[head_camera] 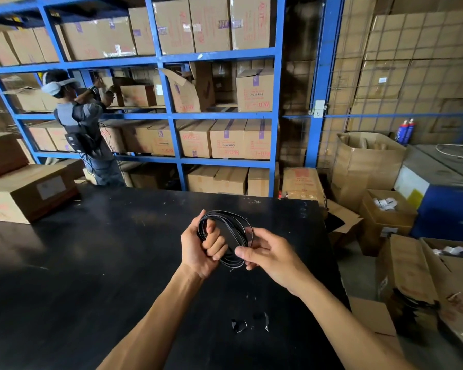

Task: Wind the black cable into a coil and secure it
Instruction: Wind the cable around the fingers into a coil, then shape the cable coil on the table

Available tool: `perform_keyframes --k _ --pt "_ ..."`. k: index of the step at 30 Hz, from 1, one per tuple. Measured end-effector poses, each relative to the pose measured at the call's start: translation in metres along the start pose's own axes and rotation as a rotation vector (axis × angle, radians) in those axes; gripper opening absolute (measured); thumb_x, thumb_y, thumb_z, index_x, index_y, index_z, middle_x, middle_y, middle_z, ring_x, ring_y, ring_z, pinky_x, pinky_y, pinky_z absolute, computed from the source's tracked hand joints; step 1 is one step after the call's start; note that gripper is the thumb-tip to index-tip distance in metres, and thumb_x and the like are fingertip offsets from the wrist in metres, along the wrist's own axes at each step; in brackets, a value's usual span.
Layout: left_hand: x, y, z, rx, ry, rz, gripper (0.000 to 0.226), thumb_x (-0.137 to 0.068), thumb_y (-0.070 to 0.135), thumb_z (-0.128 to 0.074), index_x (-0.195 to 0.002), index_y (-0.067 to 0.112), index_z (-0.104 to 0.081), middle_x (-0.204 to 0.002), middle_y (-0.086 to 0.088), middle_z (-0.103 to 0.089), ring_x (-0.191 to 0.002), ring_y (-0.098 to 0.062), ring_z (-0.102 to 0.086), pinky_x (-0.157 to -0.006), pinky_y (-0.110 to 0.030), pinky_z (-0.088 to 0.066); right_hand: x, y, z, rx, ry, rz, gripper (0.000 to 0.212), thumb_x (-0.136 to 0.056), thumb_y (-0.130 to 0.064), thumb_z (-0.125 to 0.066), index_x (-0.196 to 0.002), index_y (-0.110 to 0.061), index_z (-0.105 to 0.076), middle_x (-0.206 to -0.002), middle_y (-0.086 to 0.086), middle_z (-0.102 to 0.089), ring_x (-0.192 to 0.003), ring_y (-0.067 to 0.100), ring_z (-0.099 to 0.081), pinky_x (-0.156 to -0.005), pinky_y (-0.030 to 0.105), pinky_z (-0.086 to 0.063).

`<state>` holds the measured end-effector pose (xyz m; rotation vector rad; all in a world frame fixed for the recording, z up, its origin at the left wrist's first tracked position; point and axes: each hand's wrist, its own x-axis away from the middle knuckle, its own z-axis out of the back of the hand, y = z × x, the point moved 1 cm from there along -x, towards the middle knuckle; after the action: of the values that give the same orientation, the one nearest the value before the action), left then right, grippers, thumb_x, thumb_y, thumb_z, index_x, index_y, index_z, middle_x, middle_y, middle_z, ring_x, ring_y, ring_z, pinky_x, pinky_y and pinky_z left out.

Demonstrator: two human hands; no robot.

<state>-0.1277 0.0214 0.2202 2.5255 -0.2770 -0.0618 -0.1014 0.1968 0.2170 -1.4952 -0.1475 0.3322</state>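
At frame centre, one black cable [226,237], wound into several loops, is held above the black table [91,263]; the left hand [202,248] is clenched around the loops' left side, fingers curled through the coil. The right hand [270,253] is half open, thumb and forefinger pinched on the lower right strands. Two small black scraps [249,322] are seen on the table, lower centre.
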Motion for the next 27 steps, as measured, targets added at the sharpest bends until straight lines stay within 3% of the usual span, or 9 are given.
perform_keyframes --k 3,8,10,12,15,18,20,24,27 --pt "-0.002 -0.005 0.0 -0.005 0.007 0.011 0.048 -0.095 0.038 -0.043 -0.053 0.015 -0.043 -0.031 0.005 -0.02 -0.034 -0.013 -0.004 -0.035 -0.021 -0.006 0.0 0.004 0.002 0.086 0.04 0.017 0.019 -0.094 -0.027 -0.072 -0.105 -0.011 -0.072 -0.078 0.003 -0.068 -0.068 0.013 -0.064 -0.07 0.025 -0.056" --pt "-0.004 -0.016 0.002 -0.007 -0.016 0.028 0.047 -0.094 0.036 -0.045 -0.053 0.013 -0.043 -0.031 0.004 -0.023 -0.034 -0.013 -0.005 -0.037 -0.023 -0.006 -0.005 0.013 0.004 0.327 0.073 -0.063 0.024 -0.102 -0.04 -0.053 -0.099 -0.019 -0.065 -0.073 -0.008 -0.06 -0.068 0.003 -0.06 -0.074 0.028 -0.052" --pt "-0.005 -0.02 0.003 -0.013 -0.06 0.044 0.049 -0.094 0.035 -0.044 -0.051 0.013 -0.043 -0.032 0.003 -0.018 -0.033 -0.014 -0.006 -0.038 -0.023 -0.007 -0.006 0.015 0.003 0.367 0.098 -0.109 0.028 -0.104 -0.042 -0.047 -0.099 -0.018 -0.061 -0.08 -0.007 -0.057 -0.075 0.007 -0.058 -0.077 0.032 -0.049" --pt "-0.004 -0.023 0.002 -0.023 -0.127 0.069 0.053 -0.095 0.035 -0.042 -0.047 0.012 -0.043 -0.036 0.002 -0.012 -0.032 -0.014 -0.006 -0.037 -0.02 -0.009 -0.008 0.019 0.002 0.383 0.099 -0.2 0.034 -0.105 -0.045 -0.041 -0.105 -0.015 -0.058 -0.1 -0.003 -0.06 -0.088 0.01 -0.06 -0.085 0.031 -0.047" --pt "-0.004 -0.025 0.001 -0.004 -0.216 0.097 0.058 -0.094 0.034 -0.042 -0.041 0.011 -0.043 -0.036 0.002 -0.011 -0.029 -0.015 -0.008 -0.037 -0.018 -0.011 -0.014 0.026 -0.001 0.153 0.045 -0.297 0.037 -0.105 -0.046 -0.04 -0.115 -0.017 -0.06 -0.125 0.011 -0.065 -0.111 0.024 -0.067 -0.101 0.039 -0.052" --pt "-0.004 -0.023 0.001 -0.01 -0.239 0.099 0.053 -0.085 0.03 -0.057 -0.039 0.01 -0.042 -0.035 0.001 -0.012 -0.029 -0.016 -0.009 -0.037 -0.019 -0.012 -0.016 0.019 -0.005 -0.103 0.068 -0.294 0.027 -0.109 -0.031 -0.042 -0.116 -0.017 -0.064 -0.122 0.009 -0.071 -0.119 0.024 -0.066 -0.103 0.041 -0.053" --pt "-0.005 -0.022 0.0 -0.019 -0.275 0.086 0.056 -0.091 0.03 -0.049 -0.039 0.008 -0.043 -0.035 -0.001 -0.013 -0.029 -0.017 -0.011 -0.037 -0.022 -0.014 -0.017 0.019 -0.007 -0.057 0.149 -0.25 0.025 -0.107 -0.033 -0.045 -0.114 -0.019 -0.064 -0.115 -0.001 -0.071 -0.118 0.019 -0.064 -0.109 0.042 -0.048" --pt "-0.008 -0.028 0.002 -0.102 -0.29 0.07 0.063 -0.099 0.034 -0.035 -0.042 0.005 -0.04 -0.034 -0.004 -0.019 -0.034 -0.022 -0.021 -0.051 -0.035 -0.033 -0.017 0.016 -0.006 0.024 0.305 -0.171 0.021 -0.109 -0.032 -0.041 -0.11 -0.022 -0.06 -0.104 -0.008 -0.062 -0.095 -0.001 -0.056 -0.091 0.029 -0.042" --pt "-0.006 -0.033 0.008 -0.193 -0.192 0.04 0.057 -0.099 0.035 -0.04 -0.049 0.008 -0.043 -0.037 -0.005 -0.028 -0.044 -0.024 -0.032 -0.073 -0.042 -0.044 -0.021 0.012 -0.005 -0.045 0.383 -0.109 0.024 -0.11 -0.022 -0.038 -0.111 -0.013 -0.06 -0.088 0.006 -0.058 -0.075 0.008 -0.055 -0.067 0.015 -0.049"
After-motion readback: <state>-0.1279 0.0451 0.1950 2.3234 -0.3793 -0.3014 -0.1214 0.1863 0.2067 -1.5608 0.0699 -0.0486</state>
